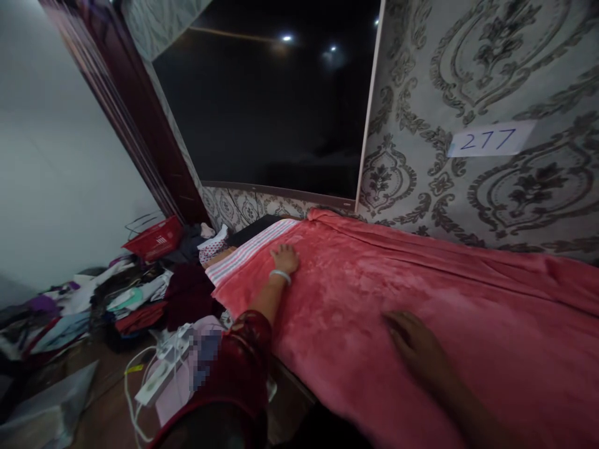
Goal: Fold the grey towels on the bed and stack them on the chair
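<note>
A red plush blanket (346, 324) is spread over a long raised surface against the wall, with a loose fold along its back side. At its left end shows a strip of striped white, pink and grey cloth (255, 251). My left hand (285, 257), a pale bracelet on its wrist, lies flat on the blanket near that end, fingers spread. Nearer to me, my right hand (414, 343) rests on or just over the middle of the blanket. It is dim and slightly blurred; its fingers look stretched out with nothing in them.
A large television (276, 106) hangs behind the blanket. Heaps of clothes (140, 299) and a red basket (154, 239) lie at the left. A white power strip (163, 368) with cables sits beside my left arm. A paper sign (491, 138) reads 277.
</note>
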`<act>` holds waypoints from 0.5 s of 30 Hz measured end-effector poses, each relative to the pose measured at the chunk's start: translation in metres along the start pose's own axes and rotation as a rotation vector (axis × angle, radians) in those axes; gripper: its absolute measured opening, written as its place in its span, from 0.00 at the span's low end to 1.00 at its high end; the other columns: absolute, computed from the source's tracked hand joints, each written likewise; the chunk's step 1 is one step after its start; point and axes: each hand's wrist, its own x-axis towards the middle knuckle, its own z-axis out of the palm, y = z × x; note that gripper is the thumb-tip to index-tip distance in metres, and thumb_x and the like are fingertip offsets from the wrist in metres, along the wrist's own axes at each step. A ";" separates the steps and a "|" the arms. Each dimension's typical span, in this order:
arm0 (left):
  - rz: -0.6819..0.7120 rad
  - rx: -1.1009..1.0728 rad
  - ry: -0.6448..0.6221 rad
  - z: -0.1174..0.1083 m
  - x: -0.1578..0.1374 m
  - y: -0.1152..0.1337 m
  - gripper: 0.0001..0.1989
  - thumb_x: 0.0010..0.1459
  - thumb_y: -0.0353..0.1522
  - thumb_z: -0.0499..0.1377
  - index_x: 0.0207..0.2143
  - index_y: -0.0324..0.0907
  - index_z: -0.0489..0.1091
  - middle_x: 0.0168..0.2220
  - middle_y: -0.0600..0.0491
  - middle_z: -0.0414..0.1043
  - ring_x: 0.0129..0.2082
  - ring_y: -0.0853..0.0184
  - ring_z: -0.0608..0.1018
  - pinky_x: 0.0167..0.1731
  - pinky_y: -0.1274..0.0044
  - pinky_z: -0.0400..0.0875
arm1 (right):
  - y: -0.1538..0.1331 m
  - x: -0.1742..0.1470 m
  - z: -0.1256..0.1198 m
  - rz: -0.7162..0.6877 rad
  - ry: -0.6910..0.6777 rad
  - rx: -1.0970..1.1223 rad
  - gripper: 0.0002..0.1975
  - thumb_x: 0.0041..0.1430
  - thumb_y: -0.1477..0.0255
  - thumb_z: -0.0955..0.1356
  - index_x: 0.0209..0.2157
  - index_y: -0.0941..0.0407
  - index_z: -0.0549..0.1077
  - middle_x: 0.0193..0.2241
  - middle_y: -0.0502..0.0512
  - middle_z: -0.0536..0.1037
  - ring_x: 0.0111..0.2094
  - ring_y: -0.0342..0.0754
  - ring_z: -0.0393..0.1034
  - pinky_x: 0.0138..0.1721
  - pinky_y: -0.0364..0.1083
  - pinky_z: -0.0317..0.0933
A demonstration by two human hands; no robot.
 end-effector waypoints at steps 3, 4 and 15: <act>-0.128 0.027 -0.001 -0.015 0.007 -0.055 0.23 0.67 0.34 0.46 0.59 0.35 0.68 0.62 0.33 0.66 0.63 0.46 0.67 0.59 0.51 0.62 | -0.002 0.001 -0.003 0.000 -0.030 0.007 0.19 0.63 0.66 0.60 0.45 0.55 0.80 0.43 0.61 0.82 0.45 0.56 0.76 0.51 0.59 0.71; -0.157 0.032 -0.004 -0.018 0.008 -0.069 0.22 0.67 0.34 0.46 0.57 0.34 0.69 0.60 0.32 0.68 0.61 0.47 0.69 0.57 0.54 0.65 | -0.002 0.002 -0.003 0.000 -0.030 0.009 0.19 0.63 0.67 0.60 0.44 0.55 0.80 0.43 0.60 0.82 0.45 0.56 0.76 0.51 0.59 0.71; -0.210 0.056 0.050 -0.034 0.022 -0.136 0.21 0.68 0.35 0.47 0.56 0.33 0.68 0.53 0.34 0.74 0.55 0.54 0.76 0.49 0.71 0.69 | -0.002 0.001 -0.003 0.042 0.008 0.071 0.16 0.63 0.66 0.61 0.43 0.53 0.80 0.42 0.59 0.81 0.43 0.56 0.77 0.48 0.60 0.73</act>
